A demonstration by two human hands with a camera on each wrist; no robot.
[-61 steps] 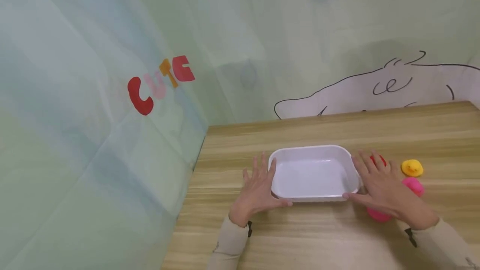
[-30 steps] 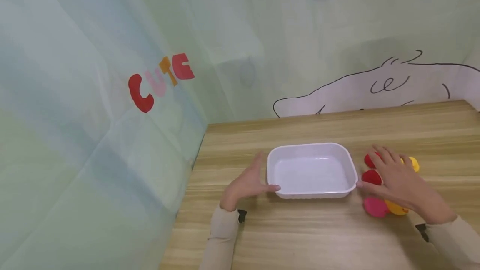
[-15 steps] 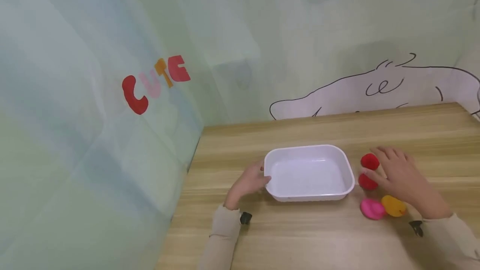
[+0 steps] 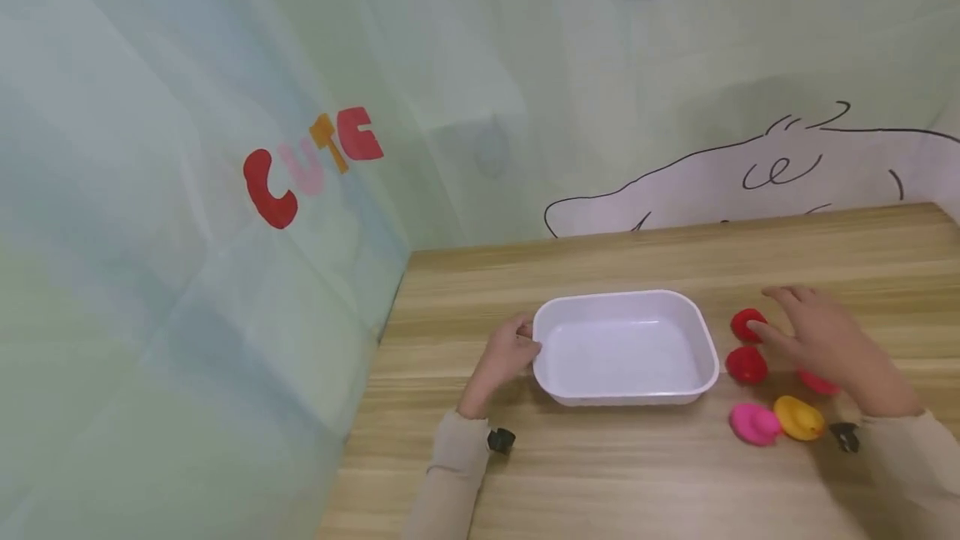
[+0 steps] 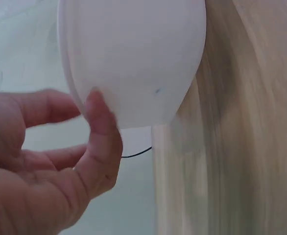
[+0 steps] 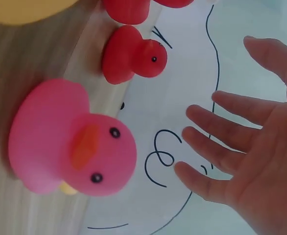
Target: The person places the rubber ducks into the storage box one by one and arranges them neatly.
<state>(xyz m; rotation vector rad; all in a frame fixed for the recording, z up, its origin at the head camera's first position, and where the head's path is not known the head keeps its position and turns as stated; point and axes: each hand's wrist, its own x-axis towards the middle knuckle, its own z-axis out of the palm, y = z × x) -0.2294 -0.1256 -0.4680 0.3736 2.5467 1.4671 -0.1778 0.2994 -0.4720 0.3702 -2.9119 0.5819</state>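
A white rectangular tray [image 4: 622, 357] lies on the wooden table in the head view. My left hand [image 4: 506, 359] pinches its left rim between thumb and fingers; the left wrist view shows the fingers [image 5: 102, 122] against the tray's wall. My right hand [image 4: 825, 340] hovers right of the tray over toy ducks, fingers spread and holding nothing. Nearest to it are a red duck [image 4: 748, 325] and a pink duck [image 4: 819, 383], partly covered by the hand. Another red duck [image 4: 746, 366], a bright pink duck [image 4: 753, 425] and a yellow duck [image 4: 798, 419] sit closer to me.
The wooden table [image 4: 600, 473] meets a pale green curtain [image 4: 487, 140] at the back and left. Cute lettering [image 4: 311, 165] and a line-drawn animal [image 4: 750, 173] decorate it. In the right wrist view, a yellow patch [image 6: 67, 188] shows behind the pink duck.
Both hands were spread at the tray's ends. The right hand has gone right, off the tray and over the ducks, uncovering several. The left hand has drawn in to pinch the left rim.
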